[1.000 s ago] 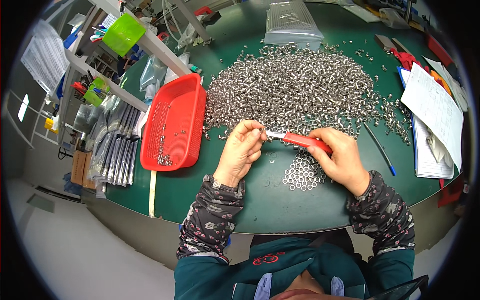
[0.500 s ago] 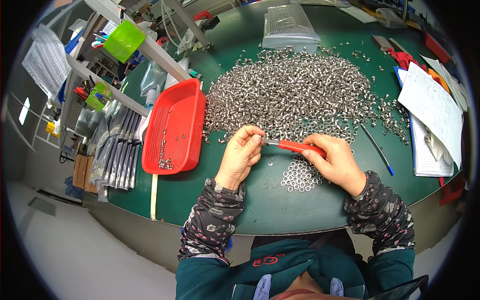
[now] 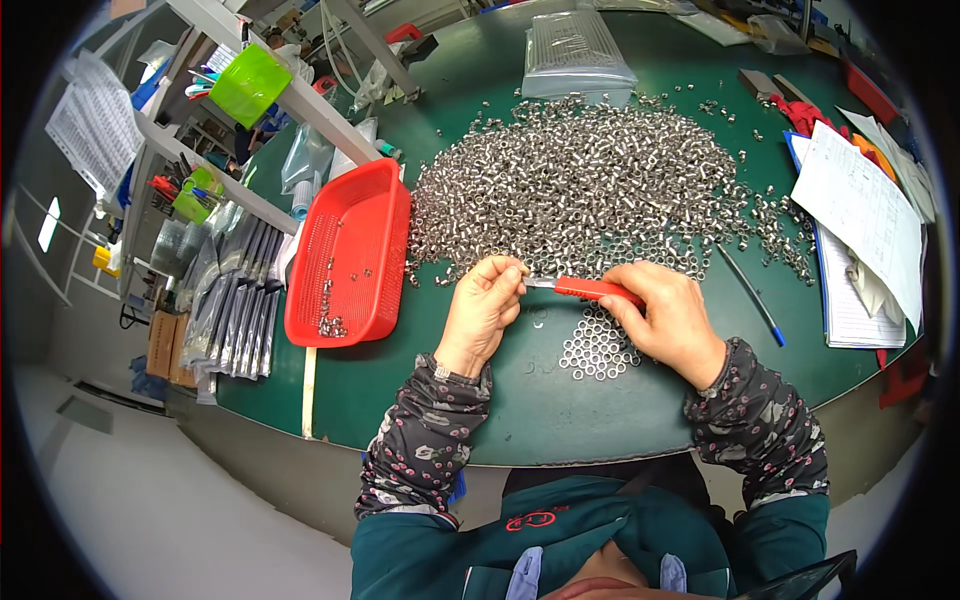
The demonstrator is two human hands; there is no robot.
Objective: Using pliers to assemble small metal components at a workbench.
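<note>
My right hand (image 3: 672, 318) is wrapped round the red handle of a utility knife (image 3: 590, 288), its blade pointing left. The blade tip meets the fingertips of my left hand (image 3: 480, 312), which pinches a small metal ring (image 3: 524, 270) mostly hidden by thumb and finger. Below the knife, a flat cluster of small metal rings (image 3: 598, 348) lies on the green table (image 3: 540, 420). Beyond both hands spreads a large heap of short shiny metal rings (image 3: 570, 185).
A red plastic basket (image 3: 393, 255) with a few metal pieces stands left of the heap. On the right lie a pen (image 3: 752, 297) and a clipboard with papers (image 3: 860, 215). Clear plastic bags (image 3: 578, 55) rest at the back. A metal frame post (image 3: 325, 120) rises at left.
Both hands hold nearly the same pose at the same spot. The right hand and knife have shifted very slightly left.
</note>
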